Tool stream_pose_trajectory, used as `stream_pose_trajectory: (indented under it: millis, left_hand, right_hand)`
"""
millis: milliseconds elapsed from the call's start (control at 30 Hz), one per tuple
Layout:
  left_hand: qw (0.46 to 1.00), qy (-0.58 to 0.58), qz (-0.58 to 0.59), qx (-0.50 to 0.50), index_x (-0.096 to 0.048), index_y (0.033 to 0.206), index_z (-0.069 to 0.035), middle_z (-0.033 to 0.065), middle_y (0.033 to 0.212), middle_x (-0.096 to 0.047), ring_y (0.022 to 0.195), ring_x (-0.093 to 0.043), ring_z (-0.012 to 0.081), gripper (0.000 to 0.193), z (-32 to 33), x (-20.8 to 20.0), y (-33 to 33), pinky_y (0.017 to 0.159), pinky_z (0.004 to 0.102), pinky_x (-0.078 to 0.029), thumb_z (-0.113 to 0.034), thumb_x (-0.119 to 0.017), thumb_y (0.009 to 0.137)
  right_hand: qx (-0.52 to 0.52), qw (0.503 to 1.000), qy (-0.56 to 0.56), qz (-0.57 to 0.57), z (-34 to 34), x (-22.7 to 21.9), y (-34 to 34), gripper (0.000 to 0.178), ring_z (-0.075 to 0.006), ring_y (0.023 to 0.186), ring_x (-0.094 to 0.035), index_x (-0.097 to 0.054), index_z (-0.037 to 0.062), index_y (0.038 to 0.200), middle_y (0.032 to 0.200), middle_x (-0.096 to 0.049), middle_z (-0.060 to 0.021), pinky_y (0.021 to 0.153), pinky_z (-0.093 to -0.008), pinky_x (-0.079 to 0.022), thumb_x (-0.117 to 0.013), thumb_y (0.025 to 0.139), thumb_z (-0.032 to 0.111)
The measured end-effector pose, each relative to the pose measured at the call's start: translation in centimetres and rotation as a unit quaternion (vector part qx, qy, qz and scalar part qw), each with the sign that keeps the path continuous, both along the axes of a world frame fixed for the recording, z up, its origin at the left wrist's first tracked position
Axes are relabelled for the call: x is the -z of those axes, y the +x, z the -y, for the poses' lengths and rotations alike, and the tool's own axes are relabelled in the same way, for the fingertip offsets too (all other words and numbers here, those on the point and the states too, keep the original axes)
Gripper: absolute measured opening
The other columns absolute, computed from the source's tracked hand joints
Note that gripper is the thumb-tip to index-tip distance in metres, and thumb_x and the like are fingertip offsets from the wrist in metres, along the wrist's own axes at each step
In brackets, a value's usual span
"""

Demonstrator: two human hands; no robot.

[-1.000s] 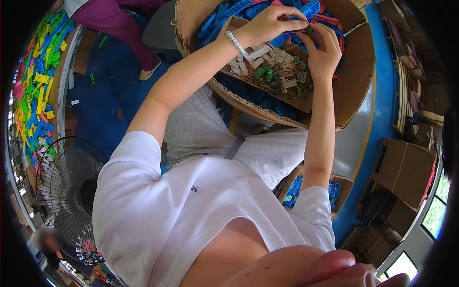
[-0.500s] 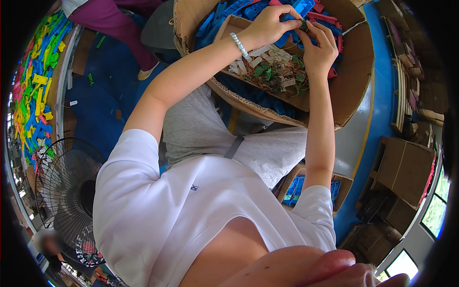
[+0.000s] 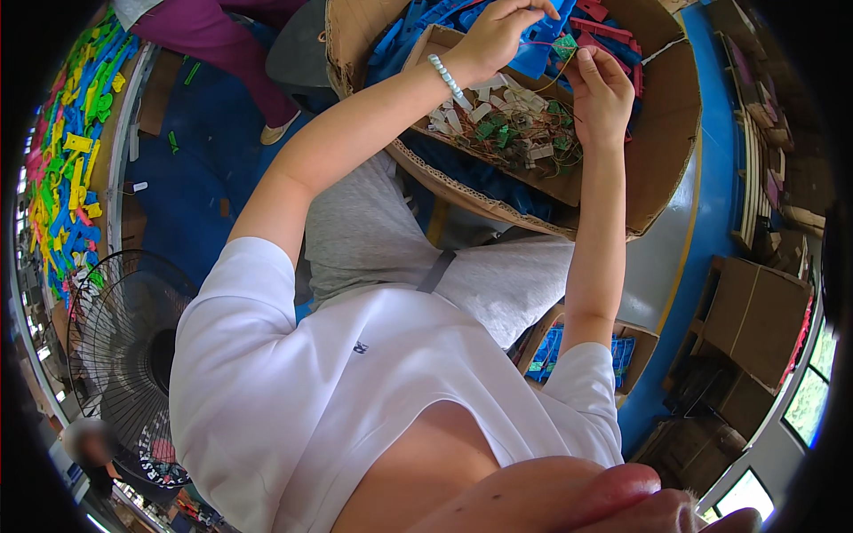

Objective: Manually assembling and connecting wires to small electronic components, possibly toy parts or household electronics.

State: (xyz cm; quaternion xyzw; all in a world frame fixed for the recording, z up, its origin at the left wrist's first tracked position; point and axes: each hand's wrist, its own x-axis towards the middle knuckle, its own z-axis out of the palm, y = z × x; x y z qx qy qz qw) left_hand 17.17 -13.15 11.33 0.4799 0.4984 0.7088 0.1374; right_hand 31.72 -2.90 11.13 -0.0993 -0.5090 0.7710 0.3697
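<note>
My right hand [image 3: 601,93] pinches a small green circuit board [image 3: 565,46] between thumb and fingertips. Thin wires trail from the board; a reddish one runs toward my left hand [image 3: 505,37]. My left hand is apart from the board, its fingers bent and pointing right; what they hold, if anything, is hard to make out. A blue plastic piece [image 3: 533,59] shows just beneath it. Below both hands, a smaller cardboard box [image 3: 560,188] holds white parts [image 3: 482,113], green boards [image 3: 503,135] and tangled wires. It sits inside a large cardboard box [image 3: 662,133].
Blue and red plastic pieces [image 3: 609,31] surround the inner box. A black fan [image 3: 124,355] stands at my left, near a heap of coloured parts [image 3: 78,160]. Another person's purple-clad leg [image 3: 222,53] is at the far left. Cardboard boxes [image 3: 751,306] line the right.
My hands have drawn apart: the left moved up and left, the right slightly down and right. The green board, mostly hidden between the fingers before, now shows at my right fingertips.
</note>
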Motion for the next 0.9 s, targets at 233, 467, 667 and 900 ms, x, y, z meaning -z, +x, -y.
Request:
stream_pose_trajectory:
  millis: [233,467,667,900]
  left_hand:
    - [0.983,0.019,0.174,0.059,-0.054,0.121,-0.007,0.0027,0.114,-0.055,0.114,-0.052,0.0131,0.025,0.3,-0.9,1.4,0.102,0.0281,-0.038,-0.009,-0.054,0.096]
    - [0.964,0.019,0.227,0.140,-0.057,0.124,-0.001,0.0040,0.120,-0.058,0.111,-0.055,0.0135,0.029,-0.4,0.6,0.1,0.097,0.0270,-0.041,-0.005,-0.051,0.096]
    - [0.989,-0.027,0.111,0.099,-0.051,0.136,-0.003,0.0052,0.126,-0.057,0.116,-0.053,0.0144,0.041,0.6,0.0,0.3,0.101,0.0280,-0.041,-0.003,-0.050,0.095]
    - [0.989,0.004,0.097,0.108,-0.057,0.132,-0.003,0.0058,0.123,-0.060,0.113,-0.056,0.0126,0.036,0.9,-0.4,1.1,0.102,0.0283,-0.045,0.000,-0.049,0.096]
  right_hand:
    - [0.069,0.971,0.184,0.134,0.6,-0.3,-0.6,0.025,-0.0087,0.080,-0.060,-0.067,-0.0042,0.106,0.091,-0.067,-0.0030,0.071,-0.0232,-0.048,-0.070,0.091,0.015]
    - [0.128,0.943,0.260,0.165,0.7,-0.6,-0.9,0.026,-0.0099,0.079,-0.061,-0.068,-0.0042,0.104,0.089,-0.068,-0.0049,0.072,-0.0237,-0.048,-0.072,0.090,0.018]
    - [0.152,0.925,0.320,0.135,0.8,-0.8,-1.3,0.023,-0.0098,0.080,-0.060,-0.067,-0.0046,0.098,0.083,-0.067,-0.0055,0.068,-0.0241,-0.049,-0.073,0.089,0.016]
    - [0.080,0.985,0.105,0.110,1.3,-1.3,-0.8,0.035,-0.0117,0.090,-0.062,-0.058,-0.0045,0.115,0.097,-0.064,-0.0058,0.072,-0.0233,-0.051,-0.074,0.088,0.011]
